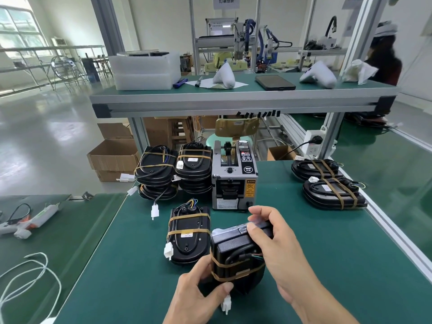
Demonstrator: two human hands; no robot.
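I hold a black plastic lamp unit (pixel 233 249) bound with brown rubber bands above the green bench mat (pixel 327 253). My left hand (pixel 198 293) grips its lower left end, and a white connector (pixel 226 304) dangles beneath. My right hand (pixel 273 239) curls over its top right end, fingers pressing on a strip of clear tape (pixel 240 229) there. A similar banded unit (pixel 188 235) lies flat on the mat just to the left.
A grey tape dispenser machine (pixel 233 178) stands behind my hands. Stacks of banded units sit at its left (pixel 175 171) and on the right (pixel 332 190). An upper shelf (pixel 233 99) carries white trays and a phone. A glue gun (pixel 28 222) lies on the left bench.
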